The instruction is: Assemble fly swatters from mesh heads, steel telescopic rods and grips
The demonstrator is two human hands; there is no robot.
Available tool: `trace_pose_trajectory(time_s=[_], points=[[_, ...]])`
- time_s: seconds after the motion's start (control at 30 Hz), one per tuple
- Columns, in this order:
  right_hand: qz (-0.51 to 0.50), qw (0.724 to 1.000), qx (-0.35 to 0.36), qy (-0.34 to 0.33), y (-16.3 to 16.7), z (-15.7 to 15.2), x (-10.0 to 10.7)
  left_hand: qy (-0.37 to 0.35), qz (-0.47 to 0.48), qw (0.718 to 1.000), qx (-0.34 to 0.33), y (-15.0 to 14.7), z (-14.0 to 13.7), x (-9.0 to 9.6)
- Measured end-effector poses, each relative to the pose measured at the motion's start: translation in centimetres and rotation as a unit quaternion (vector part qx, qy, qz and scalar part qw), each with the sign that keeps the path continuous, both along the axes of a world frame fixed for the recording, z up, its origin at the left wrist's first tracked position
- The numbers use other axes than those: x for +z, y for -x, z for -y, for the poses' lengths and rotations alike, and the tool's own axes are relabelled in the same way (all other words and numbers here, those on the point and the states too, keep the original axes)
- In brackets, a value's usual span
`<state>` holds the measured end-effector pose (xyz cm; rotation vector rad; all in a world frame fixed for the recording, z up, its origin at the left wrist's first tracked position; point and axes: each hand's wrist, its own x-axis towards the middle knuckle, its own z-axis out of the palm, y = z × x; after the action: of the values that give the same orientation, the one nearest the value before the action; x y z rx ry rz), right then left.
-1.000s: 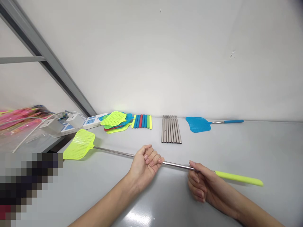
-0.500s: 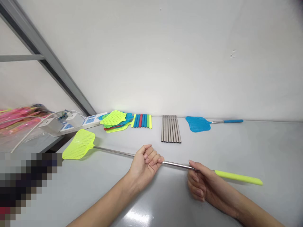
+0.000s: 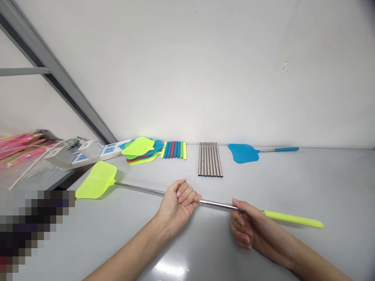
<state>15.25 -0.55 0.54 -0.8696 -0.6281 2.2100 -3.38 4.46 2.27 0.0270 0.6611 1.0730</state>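
Both my hands grip one yellow-green fly swatter [image 3: 96, 180] with a long metal rod, stretched left to right above the grey table. My left hand [image 3: 181, 203] is closed around the middle of the rod. Farther right, my right hand [image 3: 249, 226] is closed on the thicker part of the rod, just left of its yellow-green handle [image 3: 294, 219]. The perforated head is at the far left end. Behind my hands, a row of metal rods [image 3: 209, 160] lies side by side on the table.
Near the wall lie a stack of coloured swatter heads [image 3: 140, 146], several coloured handles [image 3: 175, 150] and a blue fly swatter [image 3: 243, 153]. A power strip [image 3: 117, 147] with plugged-in white adapters [image 3: 90, 148] and pink items in clear plastic [image 3: 22, 150] are at the left.
The whole view has shifted very slightly. Both hands keep the same hold on the fly swatter, and nothing else has visibly moved.
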Motion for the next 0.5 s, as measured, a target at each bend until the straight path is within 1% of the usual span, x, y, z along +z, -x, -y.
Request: trace_pose_trajectory(time_s=[0.5], points=[[-0.008, 1.0, 0.0, -0.001, -0.05, 0.06, -0.25, -0.002, 0.007, 1.0, -0.005, 0.22, 0.03, -0.09]])
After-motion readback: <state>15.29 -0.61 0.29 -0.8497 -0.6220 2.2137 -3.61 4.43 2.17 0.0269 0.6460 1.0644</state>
